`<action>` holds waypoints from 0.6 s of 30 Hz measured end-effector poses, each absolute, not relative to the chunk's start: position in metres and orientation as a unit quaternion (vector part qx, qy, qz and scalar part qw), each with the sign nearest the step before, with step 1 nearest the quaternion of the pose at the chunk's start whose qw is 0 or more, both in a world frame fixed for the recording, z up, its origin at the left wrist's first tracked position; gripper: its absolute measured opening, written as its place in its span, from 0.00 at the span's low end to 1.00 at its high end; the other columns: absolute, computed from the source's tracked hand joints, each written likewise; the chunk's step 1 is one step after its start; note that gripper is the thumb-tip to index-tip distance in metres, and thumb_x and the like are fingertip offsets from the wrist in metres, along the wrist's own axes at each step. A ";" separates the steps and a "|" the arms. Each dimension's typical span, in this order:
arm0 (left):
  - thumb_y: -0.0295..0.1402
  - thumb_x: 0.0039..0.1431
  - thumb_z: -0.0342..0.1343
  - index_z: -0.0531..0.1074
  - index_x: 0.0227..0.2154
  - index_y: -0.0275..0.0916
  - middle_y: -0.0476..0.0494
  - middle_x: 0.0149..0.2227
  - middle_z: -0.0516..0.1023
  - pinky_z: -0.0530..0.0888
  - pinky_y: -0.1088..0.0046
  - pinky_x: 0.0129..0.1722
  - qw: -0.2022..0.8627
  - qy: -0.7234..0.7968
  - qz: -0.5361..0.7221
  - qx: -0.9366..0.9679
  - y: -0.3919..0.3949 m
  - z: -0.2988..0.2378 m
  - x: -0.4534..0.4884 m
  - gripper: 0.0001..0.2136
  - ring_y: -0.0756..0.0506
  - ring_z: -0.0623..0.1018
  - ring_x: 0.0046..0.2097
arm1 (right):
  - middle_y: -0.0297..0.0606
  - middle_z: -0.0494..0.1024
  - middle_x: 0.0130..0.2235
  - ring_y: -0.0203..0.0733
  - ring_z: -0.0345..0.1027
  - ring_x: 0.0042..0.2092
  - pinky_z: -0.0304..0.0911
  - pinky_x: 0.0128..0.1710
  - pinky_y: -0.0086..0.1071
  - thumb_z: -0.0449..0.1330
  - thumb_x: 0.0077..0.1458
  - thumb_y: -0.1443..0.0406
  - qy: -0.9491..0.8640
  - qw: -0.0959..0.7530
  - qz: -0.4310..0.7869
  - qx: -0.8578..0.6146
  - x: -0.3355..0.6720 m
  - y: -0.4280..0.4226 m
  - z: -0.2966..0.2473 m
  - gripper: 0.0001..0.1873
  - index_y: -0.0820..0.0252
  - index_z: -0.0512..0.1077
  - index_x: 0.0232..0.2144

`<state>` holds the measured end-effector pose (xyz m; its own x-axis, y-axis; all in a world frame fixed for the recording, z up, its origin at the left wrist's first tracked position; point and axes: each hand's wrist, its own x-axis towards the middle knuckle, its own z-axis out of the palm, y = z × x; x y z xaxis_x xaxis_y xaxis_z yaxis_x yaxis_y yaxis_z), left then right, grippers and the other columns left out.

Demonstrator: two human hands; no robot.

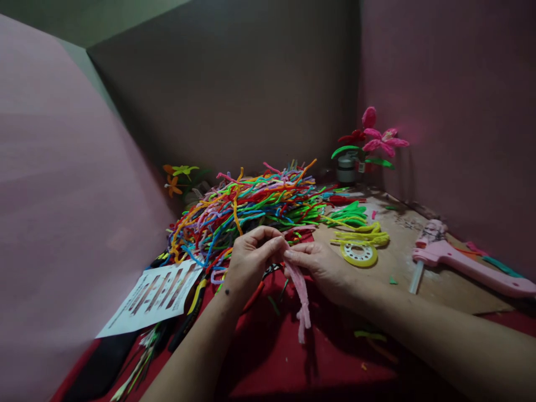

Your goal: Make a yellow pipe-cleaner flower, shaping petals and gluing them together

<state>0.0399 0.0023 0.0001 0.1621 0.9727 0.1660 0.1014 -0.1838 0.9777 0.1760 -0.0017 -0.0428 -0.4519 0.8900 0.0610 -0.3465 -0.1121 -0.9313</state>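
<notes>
Both hands, left (251, 259) and right (322, 265), are clamping a fuzzy pink pipe-cleaner bundle (301, 293), seemingly not yet shaped; multicoloured pipe-cleaner heap (251, 206) is lying unused mid-tabletop.

The pink stem (301, 290) pinched by the left hand (249, 259) and the right hand (320, 265) in the middle of the frame looks soft and fuzzy. The big pile of stems (251, 204) above it has the same fluffy, matt look in many colours. The cloth (272, 357) along the bottom is red, soft and dull. The board (422, 279) at the right looks like rough, worn wood with marks on it. The glue gun (464, 263) at the far right is smooth pink plastic with a slight shine. The yellow ring (359, 254) looks like smooth plastic. The sheet (154, 296) at the lower left is flat white paper. The flowers (381, 139) at the upper right are fuzzy too.
</notes>
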 end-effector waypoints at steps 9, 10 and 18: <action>0.33 0.49 0.55 0.66 0.24 0.35 0.53 0.21 0.67 0.62 0.82 0.20 0.367 0.481 0.481 0.635 0.003 -0.005 0.044 0.06 0.56 0.64 0.21 | 0.35 0.71 0.19 0.35 0.64 0.23 0.58 0.25 0.29 0.58 0.44 0.60 -0.483 0.406 0.717 -0.297 0.176 -0.004 -0.039 0.12 0.66 0.71 0.22; 0.33 0.49 0.55 0.66 0.25 0.35 0.53 0.21 0.67 0.61 0.82 0.20 0.356 0.484 0.486 0.635 0.003 -0.005 0.045 0.06 0.56 0.64 0.21 | 0.35 0.71 0.19 0.35 0.63 0.23 0.58 0.25 0.29 0.59 0.44 0.60 -0.486 0.409 0.713 -0.296 0.176 -0.004 -0.039 0.12 0.66 0.71 0.21; 0.38 0.50 0.55 0.70 0.33 0.32 0.44 0.28 0.73 0.65 0.79 0.25 0.572 0.420 0.380 0.594 0.003 -0.008 0.046 0.14 0.53 0.71 0.26 | 0.33 0.70 0.23 0.33 0.62 0.26 0.58 0.28 0.29 0.59 0.46 0.59 -0.461 0.598 0.598 -0.271 0.180 0.002 -0.028 0.11 0.63 0.73 0.22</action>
